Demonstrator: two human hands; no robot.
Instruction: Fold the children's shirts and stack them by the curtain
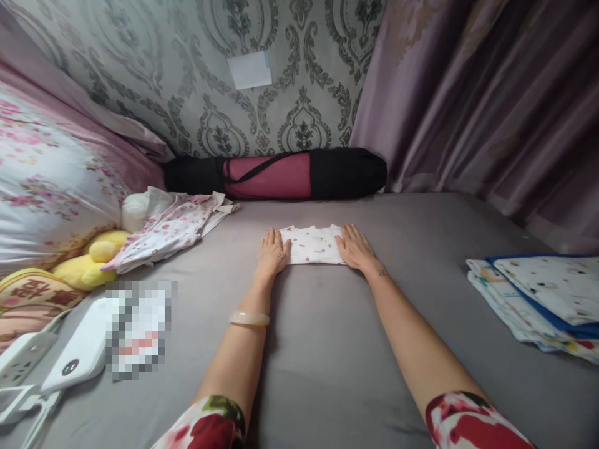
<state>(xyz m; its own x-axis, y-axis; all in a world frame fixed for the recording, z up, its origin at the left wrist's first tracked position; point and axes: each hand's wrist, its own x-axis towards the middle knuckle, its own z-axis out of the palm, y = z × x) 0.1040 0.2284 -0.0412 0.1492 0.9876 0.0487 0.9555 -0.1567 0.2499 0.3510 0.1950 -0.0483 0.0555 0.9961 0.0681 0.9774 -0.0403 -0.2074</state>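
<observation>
A small folded white cloth with a tiny print [312, 246] lies flat on the grey bed sheet [318, 349], looking like a piece of clothing. My left hand [274, 252] rests on its left edge, fingers stretched out and pointing away from me. On the opposite edge lies my right hand [354, 247], flat with its fingers extended. Both palms face down, and what is under them is hidden. A pale bangle [249, 318] sits on my left forearm.
Folded printed cloths [538, 299] are stacked at the right. Pink-patterned clothes [173, 231] and a yellow plush [91, 265] lie left. A white power bank [77, 349] and power strip [28, 355] sit front left. A black-and-maroon bag [276, 176] lines the wall.
</observation>
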